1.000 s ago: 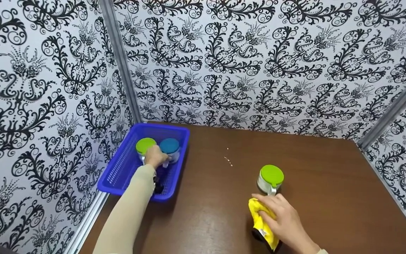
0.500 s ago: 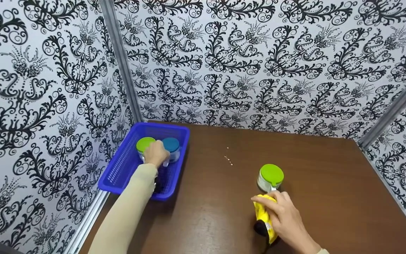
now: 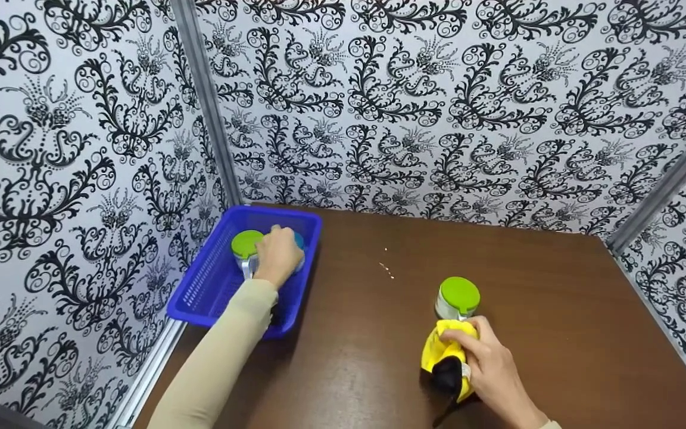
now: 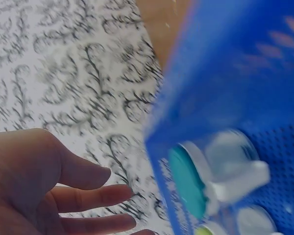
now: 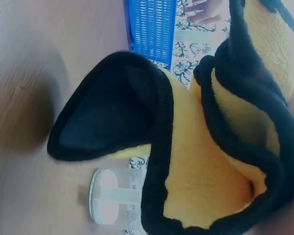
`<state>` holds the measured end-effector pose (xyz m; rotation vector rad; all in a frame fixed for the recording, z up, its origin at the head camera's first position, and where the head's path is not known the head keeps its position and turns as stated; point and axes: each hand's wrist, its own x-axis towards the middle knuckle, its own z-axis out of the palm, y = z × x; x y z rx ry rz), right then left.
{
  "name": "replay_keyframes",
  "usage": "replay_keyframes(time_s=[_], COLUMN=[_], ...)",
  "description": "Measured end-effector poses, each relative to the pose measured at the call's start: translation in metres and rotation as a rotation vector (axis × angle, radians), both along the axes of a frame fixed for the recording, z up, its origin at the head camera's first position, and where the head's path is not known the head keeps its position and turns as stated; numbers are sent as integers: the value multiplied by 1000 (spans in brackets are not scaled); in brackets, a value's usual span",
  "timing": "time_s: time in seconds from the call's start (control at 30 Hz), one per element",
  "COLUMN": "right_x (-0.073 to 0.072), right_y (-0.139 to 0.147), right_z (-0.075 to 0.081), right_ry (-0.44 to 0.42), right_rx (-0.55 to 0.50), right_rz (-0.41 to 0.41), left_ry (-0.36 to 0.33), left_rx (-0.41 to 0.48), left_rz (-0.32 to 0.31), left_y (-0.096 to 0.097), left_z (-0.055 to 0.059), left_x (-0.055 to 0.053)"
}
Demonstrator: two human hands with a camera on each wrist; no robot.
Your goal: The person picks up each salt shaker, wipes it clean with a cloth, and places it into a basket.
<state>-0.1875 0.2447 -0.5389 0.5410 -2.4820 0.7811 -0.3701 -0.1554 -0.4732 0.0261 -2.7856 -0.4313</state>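
In the head view my left hand (image 3: 280, 253) is over the blue basket (image 3: 191, 317), in front of the blue-lidded jar (image 3: 300, 241), which it mostly hides. The left wrist view shows that hand's fingers (image 4: 95, 197) loosely extended and holding nothing, apart from the teal lid (image 4: 187, 181). A green-lidded jar (image 3: 246, 244) with a handle stands beside it in the basket. My right hand (image 3: 493, 364) grips a bunched yellow cloth (image 3: 432, 351) with black edging. Just beyond the cloth, another green-lidded jar (image 3: 459, 295) stands upright on the table.
Small white specks (image 3: 386, 266) lie on the brown table (image 3: 343, 333) between the basket and the right-hand jar. Patterned panels (image 3: 402, 107) enclose the table at the back and sides, with a grey metal post (image 3: 206, 101) at the back left corner.
My left hand has lifted a little and shifted right, uncovering the green-lidded jar's handle and covering the blue lid. In my right hand the cloth has been turned and bunched, showing more black.
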Motion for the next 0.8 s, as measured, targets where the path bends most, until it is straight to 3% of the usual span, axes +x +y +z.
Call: replay_keyframes(time_s=[0.23, 0.4, 0.67, 0.8], right_x=[2, 2, 1, 2], right_y=[11, 18, 30, 40], right_z=[8, 14, 14, 14], right_ry=[-2, -19, -74, -37], right_rx=[-55, -43, -44, -27], right_rz=[-52, -66, -97, -135], left_ry=[114, 193, 191, 160], left_rx=[-63, -60, 49, 129], left_rz=[-99, -193, -334, -390], left_y=[40, 70, 122, 148], left_z=[1, -3, -21, -32], left_x=[15, 30, 49, 58])
